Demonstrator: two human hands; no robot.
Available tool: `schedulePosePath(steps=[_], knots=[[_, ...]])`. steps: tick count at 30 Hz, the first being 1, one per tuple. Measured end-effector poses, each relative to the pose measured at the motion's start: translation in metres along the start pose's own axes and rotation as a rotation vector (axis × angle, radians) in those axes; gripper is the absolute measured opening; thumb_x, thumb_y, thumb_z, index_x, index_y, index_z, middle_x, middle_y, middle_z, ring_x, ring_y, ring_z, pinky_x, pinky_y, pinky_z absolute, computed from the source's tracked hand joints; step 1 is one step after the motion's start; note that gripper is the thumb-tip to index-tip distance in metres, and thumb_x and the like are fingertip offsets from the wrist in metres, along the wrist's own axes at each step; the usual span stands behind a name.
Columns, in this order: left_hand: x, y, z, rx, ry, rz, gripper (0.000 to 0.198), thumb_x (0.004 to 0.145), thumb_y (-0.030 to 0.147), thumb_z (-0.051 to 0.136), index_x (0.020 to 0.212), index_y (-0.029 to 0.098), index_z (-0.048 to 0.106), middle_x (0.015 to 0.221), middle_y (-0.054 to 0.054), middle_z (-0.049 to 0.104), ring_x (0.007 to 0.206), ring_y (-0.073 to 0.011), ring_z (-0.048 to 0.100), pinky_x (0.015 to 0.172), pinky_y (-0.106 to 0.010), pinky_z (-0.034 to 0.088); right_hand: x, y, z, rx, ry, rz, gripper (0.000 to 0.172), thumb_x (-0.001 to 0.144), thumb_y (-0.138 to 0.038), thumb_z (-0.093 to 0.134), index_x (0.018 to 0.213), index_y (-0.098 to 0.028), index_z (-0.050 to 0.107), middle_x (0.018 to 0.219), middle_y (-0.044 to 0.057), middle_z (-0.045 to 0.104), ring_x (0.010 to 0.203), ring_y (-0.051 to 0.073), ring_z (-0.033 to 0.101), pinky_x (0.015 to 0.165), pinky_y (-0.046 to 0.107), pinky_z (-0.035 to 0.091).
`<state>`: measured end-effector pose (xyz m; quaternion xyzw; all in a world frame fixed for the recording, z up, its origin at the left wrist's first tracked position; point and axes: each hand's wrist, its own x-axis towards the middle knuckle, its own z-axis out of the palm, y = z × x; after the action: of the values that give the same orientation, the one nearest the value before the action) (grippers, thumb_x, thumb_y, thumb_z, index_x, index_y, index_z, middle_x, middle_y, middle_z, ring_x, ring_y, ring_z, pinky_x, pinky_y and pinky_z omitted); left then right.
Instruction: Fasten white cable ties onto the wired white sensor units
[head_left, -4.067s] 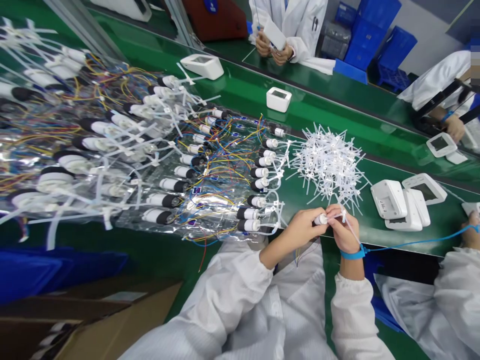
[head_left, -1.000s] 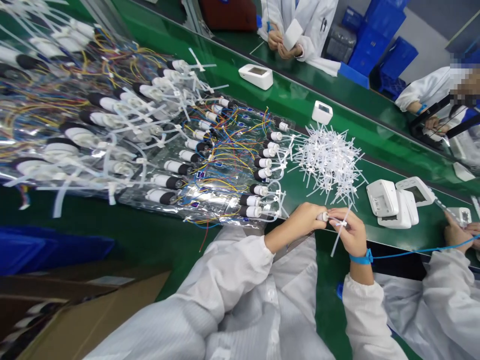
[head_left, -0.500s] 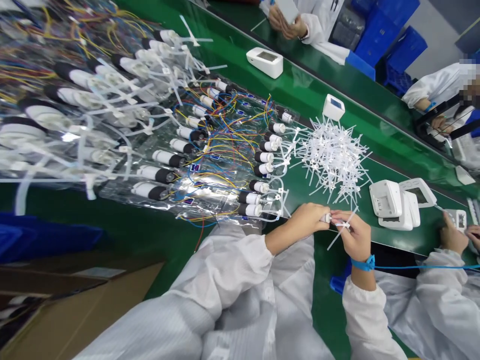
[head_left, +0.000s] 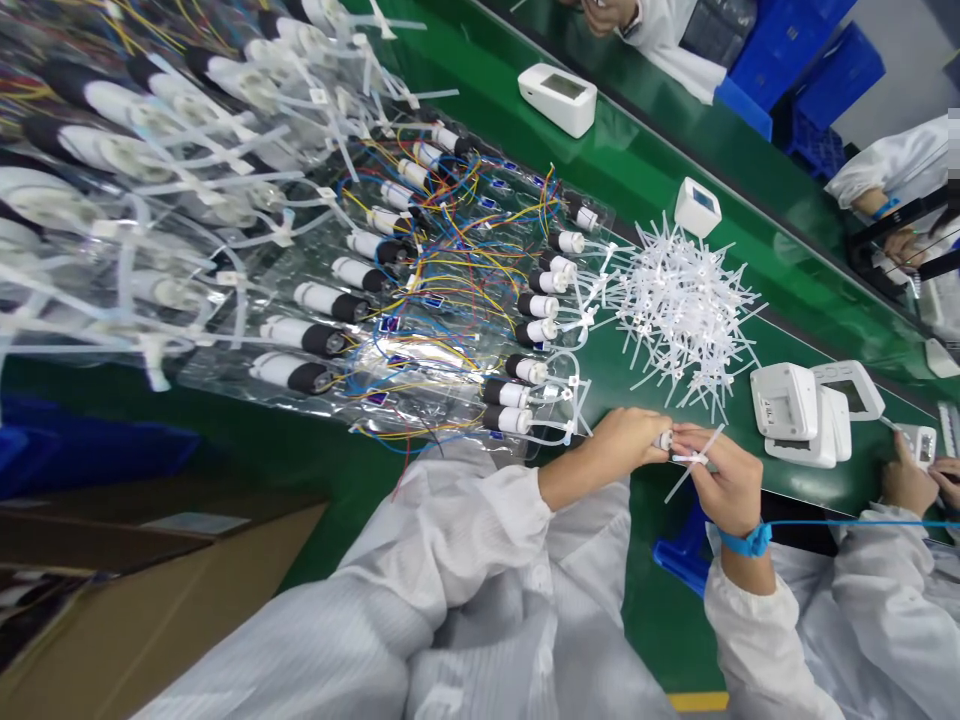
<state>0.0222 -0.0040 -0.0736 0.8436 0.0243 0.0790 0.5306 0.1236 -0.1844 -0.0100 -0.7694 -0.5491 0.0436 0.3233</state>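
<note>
My left hand (head_left: 628, 438) is closed around a small white cylindrical pump (head_left: 663, 440), with only its end showing past the fingers. Against that end, my right hand (head_left: 726, 478) pinches a white tube connector (head_left: 694, 460) with thin tube arms sticking out. The two hands meet at the bench's near edge, and the exact joint between pump and tube is hidden by fingers. Just behind them lies a heap of white tube connectors (head_left: 679, 310). To the left, rows of pumps with black sleeves (head_left: 510, 392), coloured wires and tubes rest on clear plastic bags (head_left: 442, 400).
White display-device housings (head_left: 784, 402) are stacked to the right, near a co-worker's hand (head_left: 907, 485). Two white devices (head_left: 559, 98) stand along the bench's far side. A blue cord runs right from my right wristband (head_left: 750, 540). Cardboard (head_left: 187, 590) sits below left.
The view has shifted slightly, so my hands and the heap appear further right. Both hands keep their grip, with the pump and tube connector still end to end.
</note>
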Motion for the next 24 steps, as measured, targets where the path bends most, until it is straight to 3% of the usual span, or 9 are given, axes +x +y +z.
schedulePosePath(steps=[9,13,15,19,24], knots=[[-0.001,0.001,-0.001,0.089,0.008,0.054,0.022,0.098,0.034,0.081,0.086,0.019,0.071,0.092,-0.005,0.078,0.088,-0.0230,0.072,0.074,-0.029,0.041,0.003,0.010,-0.004,0.044,-0.057,0.014,0.017,0.104,-0.028,0.072,0.112,-0.032,0.087,0.119,0.006,0.087,0.110,0.030,0.084,0.096,0.043,0.067],[0.002,0.002,-0.002,0.063,0.025,0.041,0.019,0.096,0.035,0.082,0.089,0.019,0.075,0.093,-0.004,0.081,0.084,-0.0214,0.073,0.072,-0.028,0.040,-0.008,0.018,0.010,0.216,0.039,0.134,0.013,0.100,-0.031,0.079,0.110,-0.028,0.086,0.115,0.008,0.086,0.116,0.032,0.081,0.099,0.046,0.067],[0.003,0.002,-0.003,0.049,0.029,0.024,0.022,0.093,0.036,0.085,0.086,0.018,0.075,0.090,-0.004,0.081,0.082,-0.0209,0.073,0.070,-0.028,0.039,-0.017,0.022,0.023,0.355,0.117,0.233,0.015,0.099,-0.034,0.080,0.112,-0.027,0.086,0.119,0.009,0.085,0.115,0.032,0.081,0.091,0.045,0.070],[0.003,0.003,-0.005,0.034,0.054,0.018,0.020,0.093,0.035,0.085,0.086,0.018,0.076,0.089,-0.003,0.082,0.082,-0.0200,0.073,0.069,-0.027,0.037,-0.028,0.033,0.050,0.611,0.313,0.390,0.019,0.100,-0.039,0.078,0.111,-0.025,0.085,0.117,0.010,0.086,0.096,0.030,0.083,0.073,0.042,0.071],[0.002,0.005,-0.004,0.043,0.085,-0.003,0.016,0.093,0.031,0.082,0.086,0.018,0.076,0.089,-0.003,0.081,0.082,-0.0204,0.072,0.070,-0.027,0.039,-0.028,0.043,0.060,0.680,0.344,0.341,0.030,0.097,-0.048,0.077,0.110,-0.023,0.085,0.118,0.013,0.085,0.110,0.035,0.081,0.089,0.049,0.069]])
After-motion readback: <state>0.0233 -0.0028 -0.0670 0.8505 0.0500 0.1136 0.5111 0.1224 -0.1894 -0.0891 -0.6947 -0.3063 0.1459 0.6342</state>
